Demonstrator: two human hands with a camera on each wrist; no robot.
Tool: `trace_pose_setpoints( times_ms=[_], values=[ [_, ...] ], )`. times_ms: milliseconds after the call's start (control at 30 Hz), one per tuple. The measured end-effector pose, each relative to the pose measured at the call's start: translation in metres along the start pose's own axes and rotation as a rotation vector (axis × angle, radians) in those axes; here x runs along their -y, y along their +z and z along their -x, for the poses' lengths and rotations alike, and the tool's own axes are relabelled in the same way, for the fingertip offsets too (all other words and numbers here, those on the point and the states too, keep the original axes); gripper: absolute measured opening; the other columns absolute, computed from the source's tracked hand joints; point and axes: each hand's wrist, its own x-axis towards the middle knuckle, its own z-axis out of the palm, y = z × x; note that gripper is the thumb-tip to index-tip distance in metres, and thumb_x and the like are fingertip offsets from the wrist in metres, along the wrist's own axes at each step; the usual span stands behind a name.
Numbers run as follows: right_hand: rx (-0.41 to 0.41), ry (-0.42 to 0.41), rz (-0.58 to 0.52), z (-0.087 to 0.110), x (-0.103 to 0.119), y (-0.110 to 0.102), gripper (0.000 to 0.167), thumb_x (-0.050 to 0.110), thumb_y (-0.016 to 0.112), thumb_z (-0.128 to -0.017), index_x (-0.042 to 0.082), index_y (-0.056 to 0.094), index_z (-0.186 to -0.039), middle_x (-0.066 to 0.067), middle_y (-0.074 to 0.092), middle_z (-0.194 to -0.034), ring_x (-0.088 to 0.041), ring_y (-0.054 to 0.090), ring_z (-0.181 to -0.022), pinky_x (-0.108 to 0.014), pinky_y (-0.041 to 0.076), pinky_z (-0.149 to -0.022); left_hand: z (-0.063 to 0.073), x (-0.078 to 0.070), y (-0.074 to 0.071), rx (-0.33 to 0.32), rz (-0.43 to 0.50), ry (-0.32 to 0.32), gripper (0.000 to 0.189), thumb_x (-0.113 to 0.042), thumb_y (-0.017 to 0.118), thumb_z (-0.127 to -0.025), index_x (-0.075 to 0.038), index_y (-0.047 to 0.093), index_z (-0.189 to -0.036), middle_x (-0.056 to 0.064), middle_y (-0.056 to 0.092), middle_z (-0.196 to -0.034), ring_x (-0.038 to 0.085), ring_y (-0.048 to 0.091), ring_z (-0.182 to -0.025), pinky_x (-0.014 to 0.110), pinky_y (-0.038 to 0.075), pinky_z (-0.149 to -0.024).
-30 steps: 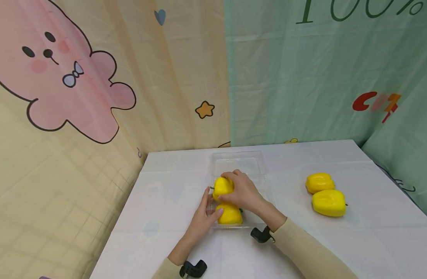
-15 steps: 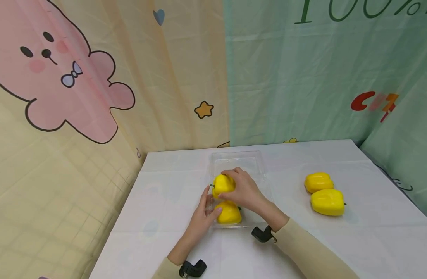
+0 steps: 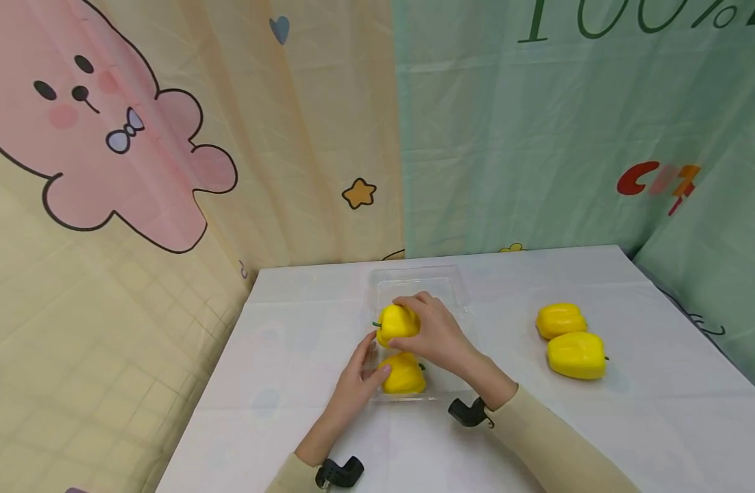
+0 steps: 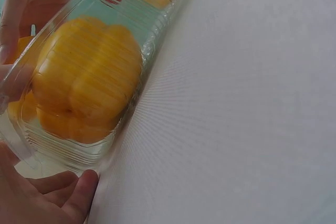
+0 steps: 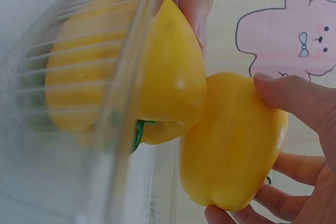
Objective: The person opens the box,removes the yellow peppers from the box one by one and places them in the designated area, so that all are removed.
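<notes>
My right hand [image 3: 438,332] grips a yellow bell pepper [image 3: 397,324] with a green stem pointing left, thumb on one side and fingers on the other. It is held over the left part of a clear plastic clamshell container [image 3: 436,396]. A second yellow bell pepper [image 3: 404,375] sits inside at the front left corner, and the right wrist view shows the held bell pepper [image 5: 231,140] close beside it. My left hand [image 3: 356,376] holds the container's left wall, fingers outside; the thumb reaches over the rim against the front pepper. In the left wrist view its fingers [image 4: 58,192] curl at the container's bottom edge.
Two more yellow bell peppers, a rear one [image 3: 561,320] and a front one [image 3: 577,356], lie close together at the right of the white-covered table [image 3: 279,383]. The container's lid [image 3: 414,275] lies folded back toward the curtain [image 3: 507,137] behind the table.
My right hand has moved the bell pepper slightly up and to the right, widening the gap to the front pepper. The left hand keeps nearly the same place; the head view drifts a little.
</notes>
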Motion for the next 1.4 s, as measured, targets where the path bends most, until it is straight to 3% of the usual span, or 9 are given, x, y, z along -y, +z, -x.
trace_pose_setpoints(
  times_ms=[300,533,900,1400],
  values=[
    [-0.014,0.005,-0.001,0.003,-0.003,-0.006,0.068,0.033,0.09,-0.076,0.012,0.062,-0.134,-0.003,0.058,-0.118,-0.02,0.057,-0.099,-0.037,0.056,-0.086,-0.001,-0.003,0.0,-0.001,-0.007,-0.004,0.075,-0.041,0.064,-0.098,-0.024,0.026,-0.16,0.012,0.031,-0.162,0.032,0.032,-0.146,0.049,0.04,-0.111],
    [-0.026,0.003,0.001,0.003,-0.007,-0.012,0.067,0.034,0.089,-0.077,0.013,0.062,-0.134,-0.002,0.057,-0.116,-0.019,0.056,-0.098,-0.037,0.056,-0.086,-0.001,-0.004,0.0,-0.002,-0.001,0.018,0.073,-0.031,0.065,-0.1,-0.016,0.026,-0.16,0.02,0.032,-0.159,0.037,0.036,-0.144,0.052,0.042,-0.108],
    [-0.029,0.028,0.02,0.003,-0.007,-0.019,0.068,0.034,0.089,-0.076,0.014,0.061,-0.136,-0.003,0.058,-0.119,-0.02,0.056,-0.1,-0.039,0.056,-0.088,0.012,-0.045,-0.005,0.0,0.023,0.012,0.068,-0.017,0.064,-0.099,-0.008,0.03,-0.157,0.029,0.033,-0.156,0.045,0.035,-0.142,0.056,0.041,-0.107],
    [-0.057,0.065,0.026,0.007,-0.014,-0.027,0.07,0.035,0.088,-0.078,0.015,0.06,-0.138,-0.003,0.057,-0.123,-0.022,0.056,-0.104,-0.042,0.055,-0.091,0.01,-0.039,-0.004,-0.005,0.039,0.006,0.068,-0.017,0.066,-0.098,-0.011,0.032,-0.157,0.03,0.036,-0.154,0.044,0.037,-0.141,0.056,0.043,-0.106]
  ],
)
